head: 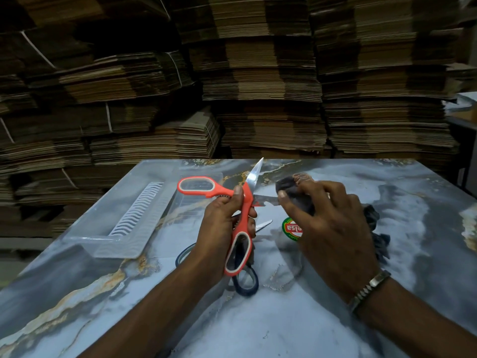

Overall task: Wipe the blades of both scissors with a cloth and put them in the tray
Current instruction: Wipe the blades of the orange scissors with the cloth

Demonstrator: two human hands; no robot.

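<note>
My left hand [224, 223] grips the orange scissors [204, 188] near the pivot, held above the table with the blades spread wide. One blade points up and away, the other points right. My right hand [327, 223] holds a dark cloth [289, 187] pinched around that right-pointing blade. The blue scissors [246, 280] lie on the table under my left hand, mostly hidden, with a blade tip showing near the sticker. The clear plastic tray [121, 244] sits at the table's left, with nothing in it that I can see.
The marble-patterned table [284, 326] carries a round red and green sticker [293, 228] near its middle. Part of the cloth trails on the table by my right wrist. Tall stacks of flattened cardboard [258, 86] rise behind the far edge.
</note>
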